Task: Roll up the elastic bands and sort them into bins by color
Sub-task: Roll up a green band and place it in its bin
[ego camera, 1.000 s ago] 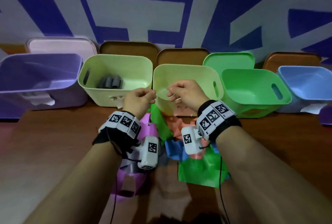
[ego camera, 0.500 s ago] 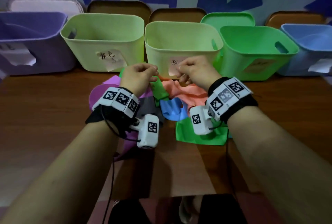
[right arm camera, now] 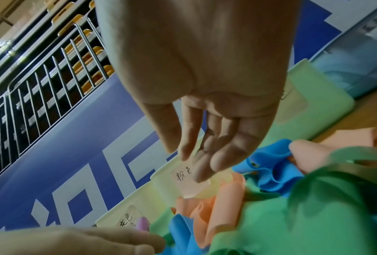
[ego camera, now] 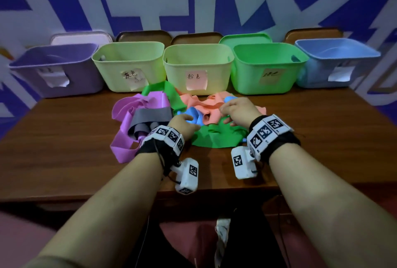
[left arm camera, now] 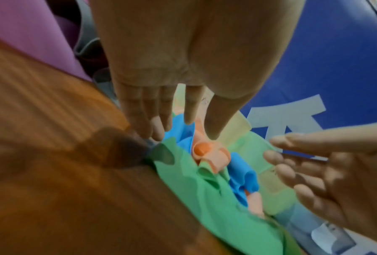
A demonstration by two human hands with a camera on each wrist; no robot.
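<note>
Bare wooden table (ego camera: 64, 160) at the near edge, then left hand (ego camera: 182, 126) and right hand (ego camera: 238, 111), both spread and holding nothing, over the tangled band pile (ego camera: 210, 136) mid-table, five bins (ego camera: 195, 68) directly behind the pile, contents hidden from here.

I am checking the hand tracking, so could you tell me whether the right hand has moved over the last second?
Yes. The right hand was raised at the rim of the pink-labelled bin; it now sits lower and nearer, over the band pile, fingers open.
</note>
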